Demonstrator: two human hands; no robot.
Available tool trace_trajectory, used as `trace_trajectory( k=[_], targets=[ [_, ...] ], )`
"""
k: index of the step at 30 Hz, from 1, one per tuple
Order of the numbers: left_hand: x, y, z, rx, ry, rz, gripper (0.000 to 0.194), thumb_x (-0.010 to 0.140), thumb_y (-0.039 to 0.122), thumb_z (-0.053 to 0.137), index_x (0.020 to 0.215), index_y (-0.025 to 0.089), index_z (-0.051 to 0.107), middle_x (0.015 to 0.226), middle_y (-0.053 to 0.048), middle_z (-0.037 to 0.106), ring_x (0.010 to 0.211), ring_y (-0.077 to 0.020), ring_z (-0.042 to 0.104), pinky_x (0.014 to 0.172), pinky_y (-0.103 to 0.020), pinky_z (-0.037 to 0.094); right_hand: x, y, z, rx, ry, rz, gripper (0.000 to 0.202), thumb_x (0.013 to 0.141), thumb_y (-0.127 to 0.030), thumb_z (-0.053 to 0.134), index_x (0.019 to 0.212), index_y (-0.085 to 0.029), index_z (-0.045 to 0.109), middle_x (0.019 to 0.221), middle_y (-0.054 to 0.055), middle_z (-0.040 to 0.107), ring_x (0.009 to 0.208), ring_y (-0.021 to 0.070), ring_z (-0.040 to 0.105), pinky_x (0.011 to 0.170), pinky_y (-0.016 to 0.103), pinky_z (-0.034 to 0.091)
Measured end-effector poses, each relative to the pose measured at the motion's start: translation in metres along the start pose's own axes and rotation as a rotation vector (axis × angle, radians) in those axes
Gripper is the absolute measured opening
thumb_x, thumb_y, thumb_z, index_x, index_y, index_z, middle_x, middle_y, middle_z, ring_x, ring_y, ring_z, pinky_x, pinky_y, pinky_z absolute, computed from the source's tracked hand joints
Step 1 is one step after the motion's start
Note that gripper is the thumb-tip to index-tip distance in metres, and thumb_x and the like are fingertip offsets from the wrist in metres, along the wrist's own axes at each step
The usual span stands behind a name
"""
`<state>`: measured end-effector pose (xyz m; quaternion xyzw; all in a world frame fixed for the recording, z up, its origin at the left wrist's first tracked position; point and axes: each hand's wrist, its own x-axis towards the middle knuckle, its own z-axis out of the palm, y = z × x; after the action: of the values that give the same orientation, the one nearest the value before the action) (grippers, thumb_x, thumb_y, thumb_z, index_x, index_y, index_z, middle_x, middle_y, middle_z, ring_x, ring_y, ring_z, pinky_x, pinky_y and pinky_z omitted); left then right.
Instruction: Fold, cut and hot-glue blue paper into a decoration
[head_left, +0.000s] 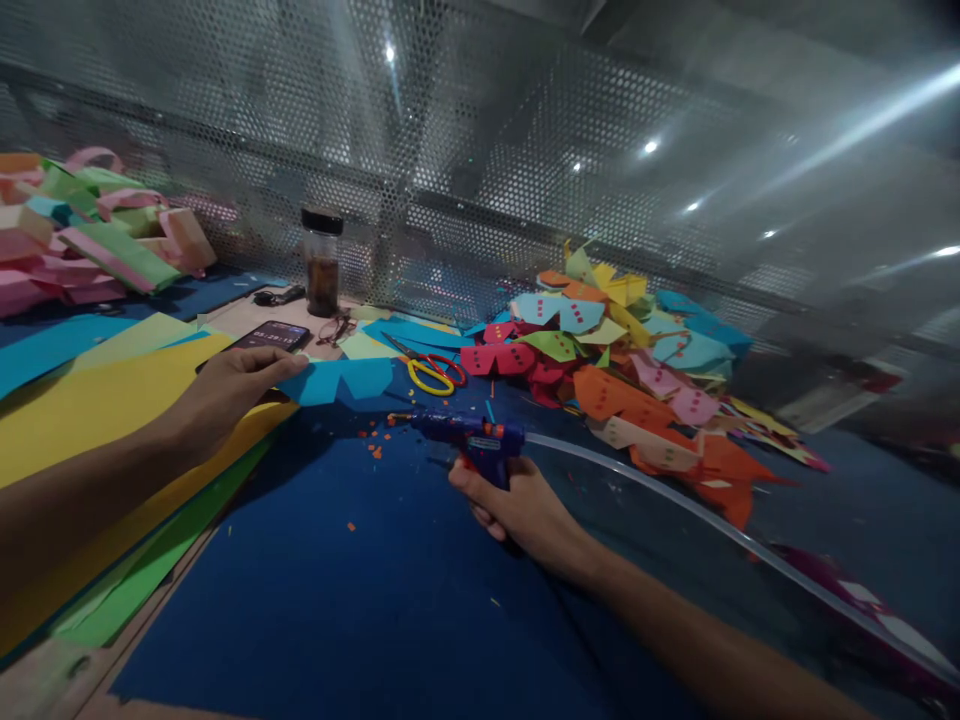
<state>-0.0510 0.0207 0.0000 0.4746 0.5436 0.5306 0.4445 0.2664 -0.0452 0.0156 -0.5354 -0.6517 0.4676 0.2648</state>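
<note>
Between thumb and fingers, my left hand (244, 385) pinches one end of a blue paper cutout (349, 380) with a notch in its lower edge. My right hand (517, 505) is wrapped round the handle of a blue glue gun (480, 432). Its nozzle points left, a little below the cutout and apart from it. A long translucent glue stick (660, 484) trails from the gun's back to the lower right. Scissors (435, 372) with red and yellow handles lie just beyond the gun, and small orange paper scraps (376, 452) lie by the nozzle.
Folded paper pieces (645, 390) in many colours are heaped at the right. Large yellow sheets (142, 420) lie under my left arm. A phone (270, 338), a dark-lidded jar (323, 265) and a pink-green paper heap (97, 235) sit farther back, before a perforated metal panel (450, 130).
</note>
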Motion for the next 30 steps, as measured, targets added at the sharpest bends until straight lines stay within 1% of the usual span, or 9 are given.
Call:
trace_trajectory(
  k=[3, 7, 11, 13, 17, 22, 26, 30],
  targets=[
    [-0.001, 0.0, 0.0, 0.006, -0.038, 0.012, 0.031, 0.071, 0.049, 0.082, 0.076, 0.02, 0.075, 0.076, -0.001, 0.075, 0.074, -0.0156, 0.067, 0.076, -0.028, 0.052, 0.0, 0.001, 0.001, 0.014, -0.018, 0.003, 0.042, 0.087, -0.06, 0.064, 0.093, -0.019, 0.057, 0.055, -0.009, 0.046, 0.041, 0.0055, 0.039, 0.041, 0.019, 0.03],
    [-0.005, 0.003, 0.004, 0.049, -0.102, -0.025, 0.036, 0.068, 0.052, 0.085, 0.072, 0.018, 0.073, 0.073, 0.0, 0.073, 0.069, -0.0145, 0.064, 0.07, -0.026, 0.05, 0.002, 0.004, 0.003, 0.05, -0.049, -0.005, 0.042, 0.085, -0.06, 0.066, 0.091, -0.019, 0.057, 0.055, -0.009, 0.045, 0.04, 0.0051, 0.038, 0.041, 0.019, 0.03],
    [-0.008, 0.003, 0.005, 0.016, -0.201, -0.089, 0.039, 0.068, 0.052, 0.085, 0.078, 0.017, 0.074, 0.076, -0.002, 0.074, 0.071, -0.016, 0.064, 0.071, -0.027, 0.051, -0.001, 0.0, 0.002, 0.05, -0.023, -0.014, 0.042, 0.085, -0.06, 0.067, 0.091, -0.019, 0.059, 0.057, -0.008, 0.048, 0.04, 0.0046, 0.039, 0.04, 0.018, 0.03],
    [-0.008, 0.002, 0.005, 0.006, -0.226, -0.109, 0.037, 0.07, 0.05, 0.085, 0.079, 0.016, 0.074, 0.076, -0.002, 0.074, 0.072, -0.0158, 0.064, 0.071, -0.027, 0.051, -0.003, -0.003, 0.0, 0.044, -0.001, -0.011, 0.042, 0.085, -0.06, 0.067, 0.091, -0.019, 0.059, 0.055, -0.008, 0.048, 0.04, 0.0046, 0.039, 0.041, 0.018, 0.03],
    [-0.012, 0.003, 0.005, 0.023, -0.263, -0.074, 0.032, 0.076, 0.047, 0.082, 0.078, 0.017, 0.074, 0.074, -0.001, 0.071, 0.072, -0.0145, 0.062, 0.071, -0.026, 0.048, -0.005, -0.009, -0.004, 0.069, 0.024, -0.02, 0.042, 0.083, -0.058, 0.07, 0.092, -0.019, 0.06, 0.052, -0.009, 0.047, 0.039, 0.005, 0.04, 0.04, 0.018, 0.03],
    [-0.016, 0.005, 0.009, 0.087, -0.322, -0.039, 0.031, 0.072, 0.048, 0.083, 0.075, 0.019, 0.074, 0.071, 0.0, 0.067, 0.066, -0.0141, 0.057, 0.061, -0.023, 0.043, -0.007, -0.014, -0.005, 0.104, 0.055, -0.005, 0.042, 0.079, -0.056, 0.075, 0.094, -0.019, 0.062, 0.051, -0.009, 0.048, 0.039, 0.0051, 0.04, 0.041, 0.017, 0.032],
    [-0.02, 0.006, 0.014, 0.12, -0.404, -0.009, 0.03, 0.071, 0.049, 0.084, 0.078, 0.021, 0.076, 0.076, -0.001, 0.07, 0.072, -0.0145, 0.059, 0.065, -0.023, 0.044, -0.009, -0.017, -0.004, 0.099, 0.05, -0.006, 0.043, 0.078, -0.056, 0.075, 0.094, -0.019, 0.063, 0.05, -0.009, 0.048, 0.038, 0.0055, 0.041, 0.041, 0.018, 0.033],
    [-0.025, 0.005, 0.023, 0.036, -0.427, -0.04, 0.03, 0.07, 0.047, 0.086, 0.084, 0.022, 0.076, 0.081, -0.001, 0.072, 0.072, -0.014, 0.06, 0.064, -0.022, 0.044, -0.012, -0.018, -0.003, 0.088, 0.024, -0.031, 0.043, 0.083, -0.059, 0.069, 0.095, -0.019, 0.063, 0.052, -0.008, 0.047, 0.04, 0.0056, 0.041, 0.041, 0.018, 0.033]
  ],
)
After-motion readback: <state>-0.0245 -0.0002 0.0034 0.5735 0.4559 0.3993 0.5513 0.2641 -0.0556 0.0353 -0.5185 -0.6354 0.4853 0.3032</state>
